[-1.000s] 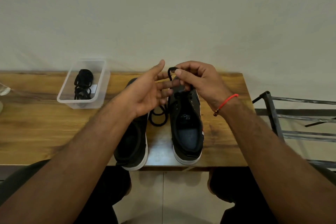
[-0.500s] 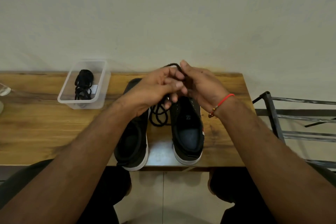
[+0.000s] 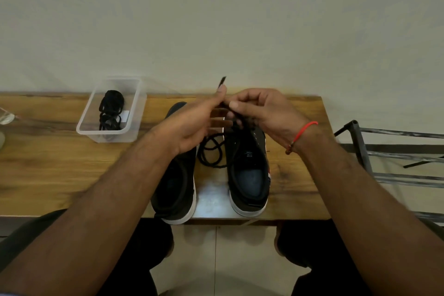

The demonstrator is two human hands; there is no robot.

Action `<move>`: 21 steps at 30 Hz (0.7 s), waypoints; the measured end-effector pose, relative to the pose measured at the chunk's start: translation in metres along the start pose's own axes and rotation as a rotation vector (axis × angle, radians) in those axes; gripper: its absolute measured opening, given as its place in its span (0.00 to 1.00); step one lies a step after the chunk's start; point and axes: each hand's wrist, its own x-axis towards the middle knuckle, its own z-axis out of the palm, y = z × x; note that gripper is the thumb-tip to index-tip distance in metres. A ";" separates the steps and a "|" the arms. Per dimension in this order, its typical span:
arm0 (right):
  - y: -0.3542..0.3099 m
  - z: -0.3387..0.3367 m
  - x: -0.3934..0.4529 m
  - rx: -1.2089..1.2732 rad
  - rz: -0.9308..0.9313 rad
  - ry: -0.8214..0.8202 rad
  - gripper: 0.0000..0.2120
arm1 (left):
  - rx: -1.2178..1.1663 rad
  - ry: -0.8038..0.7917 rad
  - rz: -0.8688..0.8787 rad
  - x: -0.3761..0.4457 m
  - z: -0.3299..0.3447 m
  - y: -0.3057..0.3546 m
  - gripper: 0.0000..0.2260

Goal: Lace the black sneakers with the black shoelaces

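Observation:
Two black sneakers with white soles stand side by side on the wooden table, the left sneaker (image 3: 176, 182) partly under my left forearm and the right sneaker (image 3: 248, 173) beside it. A black shoelace (image 3: 212, 152) lies coiled between them and runs up to the front of the right sneaker. My left hand (image 3: 192, 125) pinches the lace near its tip, which sticks up above my thumb. My right hand (image 3: 262, 113) pinches the same lace just to the right, over the right sneaker's toe. The front eyelets are hidden by my hands.
A clear plastic box (image 3: 134, 113) at the back left holds a second bundled black shoelace (image 3: 111, 113). The wooden table (image 3: 48, 163) ends at a white wall. A metal rack (image 3: 389, 151) stands to the right of the table. My knees are below the near edge.
My hands have drawn slightly apart and the lace tip now sticks up above my left thumb. A second ago my left hand was open beside the lace; now it pinches it.

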 end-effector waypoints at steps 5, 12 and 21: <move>0.010 -0.001 0.004 -0.249 0.059 0.000 0.02 | -0.294 0.236 0.285 0.001 0.006 0.003 0.12; 0.008 -0.025 0.003 -0.924 0.162 0.281 0.05 | 0.183 0.643 0.766 -0.006 -0.004 0.005 0.13; 0.005 -0.025 -0.009 -1.071 0.395 0.029 0.19 | 0.680 0.311 0.568 0.003 0.031 -0.028 0.18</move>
